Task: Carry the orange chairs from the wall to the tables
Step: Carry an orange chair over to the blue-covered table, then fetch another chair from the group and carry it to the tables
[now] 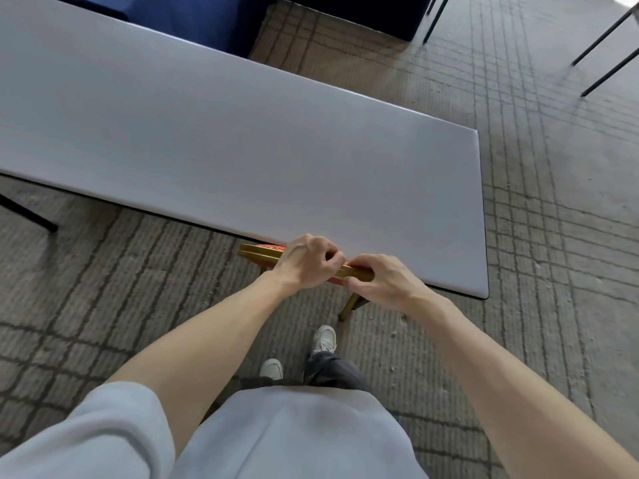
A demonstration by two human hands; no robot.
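Your forearms reach forward and down from the pale shirt, converging on one thing. Left hand (306, 266) and right hand (383, 283) both curl over the gold top rail of the orange chair (262, 252); each grip is closed on that rail, hands nearly touching, the left slightly farther from you.

Chair position: backrest just at the near edge of the white desk (242, 140), close to its right end. Seat is hidden under the desk top, so you cannot confirm how far in it sits. One gold rear leg (349, 305) shows below your right hand, standing on the carpet (121, 271).

Key relation: the rail's long axis runs left to right, roughly parallel to the desk's near edge, and the desk lies straight ahead of both grips. Judgement: any remaining push goes forward, square to the rail; neither hand is clearly favoured. Your shoes (323, 340) stand close behind the leg.
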